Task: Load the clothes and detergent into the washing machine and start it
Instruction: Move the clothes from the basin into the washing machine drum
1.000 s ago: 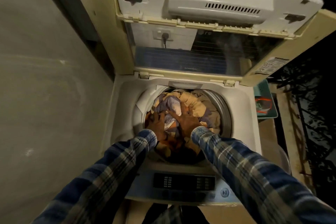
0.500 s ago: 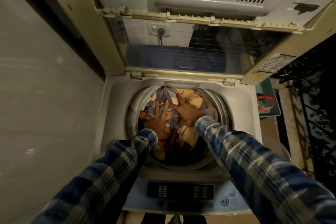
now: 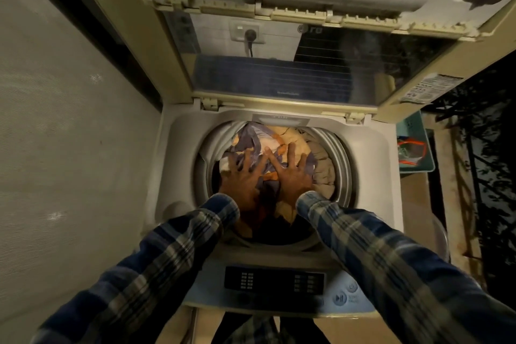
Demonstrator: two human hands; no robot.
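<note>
A top-loading washing machine (image 3: 178,165) stands in front of me with its lid (image 3: 321,36) raised. Its drum holds a heap of clothes (image 3: 279,138) in yellow, purple and orange. My left hand (image 3: 245,176) and my right hand (image 3: 293,170) lie side by side, palms down on the clothes, fingers spread wide, holding nothing. Both arms wear blue plaid sleeves. The dark control panel (image 3: 273,282) with a start/pause button (image 3: 339,298) sits at the near edge. No detergent is in sight.
A pale wall (image 3: 69,134) runs close along the left. To the right of the machine a teal tray (image 3: 416,145) holds something orange. A power socket with a plug (image 3: 247,33) shows behind the lid. Dark railings and foliage lie at far right.
My hands have spread flat and moved a little further back over the clothes. The view has moved closer to the machine.
</note>
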